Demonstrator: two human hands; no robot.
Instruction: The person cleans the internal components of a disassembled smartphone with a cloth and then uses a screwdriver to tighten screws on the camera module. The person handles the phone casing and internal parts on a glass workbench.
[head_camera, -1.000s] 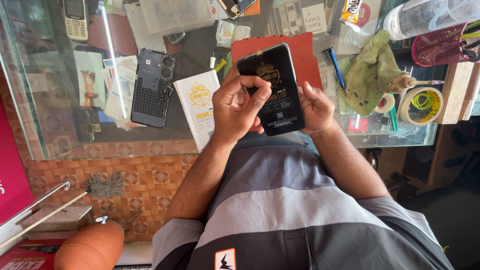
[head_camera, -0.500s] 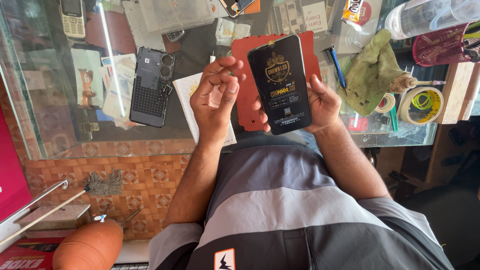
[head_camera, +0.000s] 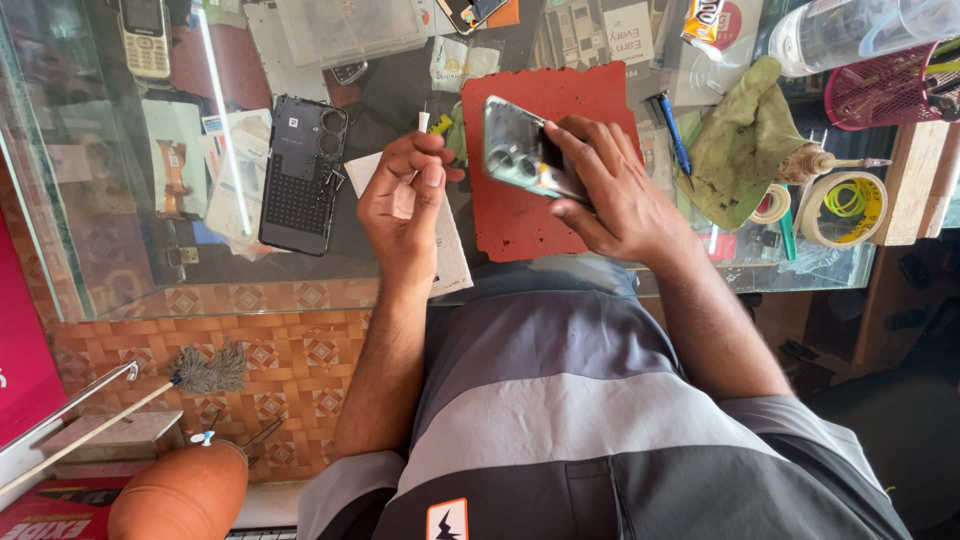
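Since the earlier frame, the smartphone (head_camera: 522, 150) had been turned over, camera side up, and was gripped along its edges by the right hand (head_camera: 610, 190) above the red mat (head_camera: 520, 215) near the desk's front edge. It was judged stiff, light, slippery and fragile, best held by its rims. A small white slip was pinched in the left hand (head_camera: 405, 200).

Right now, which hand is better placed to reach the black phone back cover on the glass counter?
Probably left. The left hand is beside the black back cover, while the right hand is farther away, gripping the silver phone over the red mat.
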